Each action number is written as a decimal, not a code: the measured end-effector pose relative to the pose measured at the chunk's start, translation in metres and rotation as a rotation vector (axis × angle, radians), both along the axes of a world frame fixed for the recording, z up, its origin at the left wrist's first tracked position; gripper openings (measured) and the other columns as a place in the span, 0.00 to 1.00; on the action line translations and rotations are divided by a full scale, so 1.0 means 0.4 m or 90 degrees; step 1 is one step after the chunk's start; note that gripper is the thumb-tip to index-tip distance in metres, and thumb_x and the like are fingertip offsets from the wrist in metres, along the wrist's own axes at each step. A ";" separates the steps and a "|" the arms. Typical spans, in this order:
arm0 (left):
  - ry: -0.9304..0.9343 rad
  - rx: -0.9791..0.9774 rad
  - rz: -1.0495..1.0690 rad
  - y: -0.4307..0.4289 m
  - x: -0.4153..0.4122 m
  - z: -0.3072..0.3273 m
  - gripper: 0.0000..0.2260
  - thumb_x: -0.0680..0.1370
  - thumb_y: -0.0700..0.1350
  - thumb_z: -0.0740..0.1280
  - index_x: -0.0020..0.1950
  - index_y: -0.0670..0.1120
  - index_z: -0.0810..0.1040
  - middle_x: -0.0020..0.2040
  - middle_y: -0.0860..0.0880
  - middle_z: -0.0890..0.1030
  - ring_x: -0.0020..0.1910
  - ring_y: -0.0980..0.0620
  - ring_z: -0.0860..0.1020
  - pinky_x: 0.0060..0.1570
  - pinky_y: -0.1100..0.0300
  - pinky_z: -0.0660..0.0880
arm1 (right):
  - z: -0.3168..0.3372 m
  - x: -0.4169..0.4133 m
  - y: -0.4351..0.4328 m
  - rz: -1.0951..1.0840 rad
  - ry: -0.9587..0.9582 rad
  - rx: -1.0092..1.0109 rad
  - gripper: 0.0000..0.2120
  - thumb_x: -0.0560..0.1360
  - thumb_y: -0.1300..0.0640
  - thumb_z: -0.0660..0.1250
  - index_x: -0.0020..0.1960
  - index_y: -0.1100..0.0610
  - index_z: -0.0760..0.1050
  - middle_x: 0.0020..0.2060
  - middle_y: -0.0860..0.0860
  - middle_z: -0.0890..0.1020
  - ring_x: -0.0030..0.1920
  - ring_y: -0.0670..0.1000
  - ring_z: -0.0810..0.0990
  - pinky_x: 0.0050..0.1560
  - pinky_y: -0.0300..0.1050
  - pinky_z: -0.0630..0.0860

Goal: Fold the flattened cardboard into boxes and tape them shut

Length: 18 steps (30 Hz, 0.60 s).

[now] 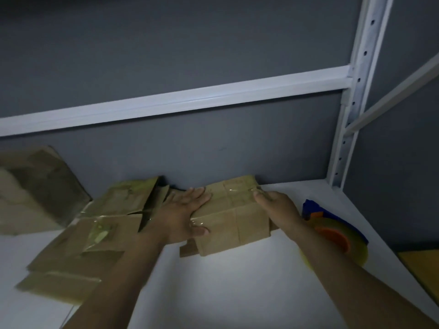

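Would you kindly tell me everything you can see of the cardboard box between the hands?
The cardboard box is brown, creased and folded up, lying on the white shelf by the grey wall. Glossy clear tape crosses its top and wraps its left edge. Flaps stick out at both lower sides. The left hand presses flat on its left top; the right hand grips its right end, thumb on the tape.
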<state>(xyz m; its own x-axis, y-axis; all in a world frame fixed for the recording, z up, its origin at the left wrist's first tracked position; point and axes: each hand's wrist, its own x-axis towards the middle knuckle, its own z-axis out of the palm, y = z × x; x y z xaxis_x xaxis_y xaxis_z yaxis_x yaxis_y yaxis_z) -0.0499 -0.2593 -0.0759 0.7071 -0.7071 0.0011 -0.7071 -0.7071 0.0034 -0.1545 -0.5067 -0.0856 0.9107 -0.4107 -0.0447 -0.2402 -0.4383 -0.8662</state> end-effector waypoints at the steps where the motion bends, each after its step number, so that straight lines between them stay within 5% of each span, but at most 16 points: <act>1: 0.011 -0.026 -0.002 0.012 -0.005 -0.005 0.51 0.59 0.81 0.50 0.78 0.60 0.45 0.78 0.59 0.44 0.78 0.55 0.45 0.76 0.53 0.44 | 0.002 0.012 -0.007 -0.027 -0.009 -0.106 0.22 0.79 0.39 0.55 0.57 0.55 0.75 0.53 0.55 0.81 0.50 0.54 0.79 0.46 0.50 0.78; 3: 0.004 -0.067 0.000 0.012 -0.026 -0.010 0.52 0.60 0.82 0.51 0.79 0.56 0.48 0.78 0.56 0.48 0.78 0.52 0.48 0.74 0.59 0.42 | 0.000 0.029 -0.006 -0.062 -0.102 -0.339 0.23 0.76 0.37 0.59 0.63 0.52 0.73 0.57 0.51 0.79 0.56 0.55 0.77 0.47 0.46 0.73; 5: -0.030 -0.094 0.028 -0.005 -0.050 -0.013 0.46 0.67 0.75 0.58 0.79 0.54 0.52 0.78 0.55 0.53 0.77 0.50 0.52 0.73 0.60 0.45 | -0.006 0.037 0.010 0.041 -0.251 -0.523 0.24 0.72 0.35 0.62 0.56 0.52 0.79 0.51 0.50 0.82 0.53 0.56 0.79 0.50 0.50 0.74; 7: -0.094 -0.118 0.045 -0.022 -0.067 -0.018 0.45 0.67 0.74 0.56 0.78 0.52 0.57 0.78 0.53 0.58 0.75 0.48 0.58 0.73 0.56 0.51 | -0.034 0.041 0.018 0.127 -0.333 -0.626 0.22 0.66 0.36 0.66 0.49 0.50 0.82 0.47 0.48 0.84 0.49 0.55 0.81 0.50 0.53 0.75; 11: -0.140 -0.135 0.015 -0.040 -0.094 -0.031 0.44 0.64 0.77 0.54 0.73 0.52 0.69 0.73 0.51 0.69 0.65 0.43 0.68 0.66 0.50 0.59 | -0.032 0.056 -0.035 0.152 -0.271 -0.569 0.17 0.62 0.46 0.77 0.49 0.50 0.84 0.48 0.47 0.85 0.50 0.57 0.81 0.51 0.54 0.73; 14: -0.179 -0.210 -0.049 -0.064 -0.117 -0.030 0.33 0.69 0.72 0.58 0.67 0.55 0.75 0.65 0.51 0.77 0.53 0.43 0.75 0.57 0.52 0.63 | -0.023 0.062 -0.087 0.132 -0.222 -0.588 0.17 0.67 0.47 0.71 0.54 0.50 0.83 0.55 0.51 0.83 0.55 0.60 0.80 0.55 0.57 0.73; 18: -0.227 -0.247 0.011 -0.142 -0.133 -0.036 0.24 0.72 0.66 0.60 0.58 0.54 0.81 0.48 0.51 0.81 0.43 0.46 0.74 0.47 0.54 0.62 | -0.016 0.035 -0.122 0.148 -0.102 -0.518 0.26 0.77 0.48 0.67 0.73 0.51 0.67 0.72 0.51 0.68 0.71 0.55 0.67 0.70 0.50 0.64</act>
